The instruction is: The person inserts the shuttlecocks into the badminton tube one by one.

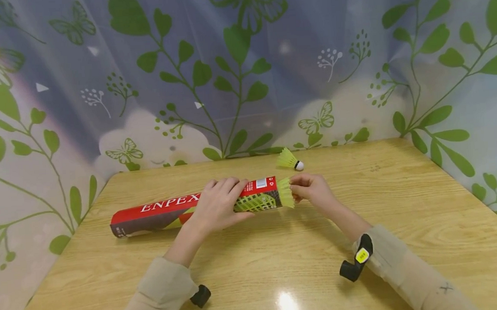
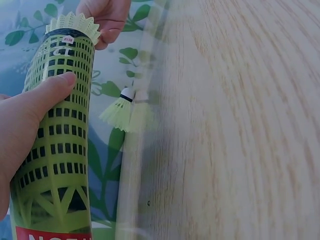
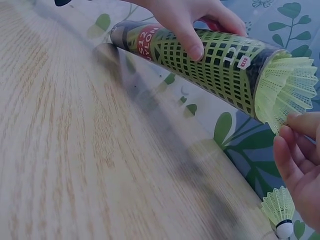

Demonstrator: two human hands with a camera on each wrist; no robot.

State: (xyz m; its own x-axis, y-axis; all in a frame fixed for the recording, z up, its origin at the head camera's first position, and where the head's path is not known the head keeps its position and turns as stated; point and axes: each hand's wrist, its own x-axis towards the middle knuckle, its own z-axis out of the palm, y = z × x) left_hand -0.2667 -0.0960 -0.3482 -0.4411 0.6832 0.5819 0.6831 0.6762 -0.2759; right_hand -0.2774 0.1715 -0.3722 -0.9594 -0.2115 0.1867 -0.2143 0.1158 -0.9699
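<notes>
My left hand (image 1: 222,203) grips a red and dark printed shuttlecock tube (image 1: 159,214) near its right end, thumb along the near side. Out of the tube's open right end sticks the yellow-green skirt of a shuttlecock (image 1: 285,192); its cork is hidden inside. The right hand (image 1: 312,192) pinches the skirt's edge between thumb and fingers, as the right wrist view shows with the skirt (image 3: 285,90) flared past the rim. Behind the tube a second yellow shuttlecock (image 1: 288,159) with a white cork lies on its side on the table.
A light wooden table (image 1: 245,275) spreads under both arms. Along its back edge hangs a curtain (image 1: 295,79) printed with green leaves and butterflies. Dark wrist cameras, such as the right one (image 1: 353,268), sit at the sleeve cuffs.
</notes>
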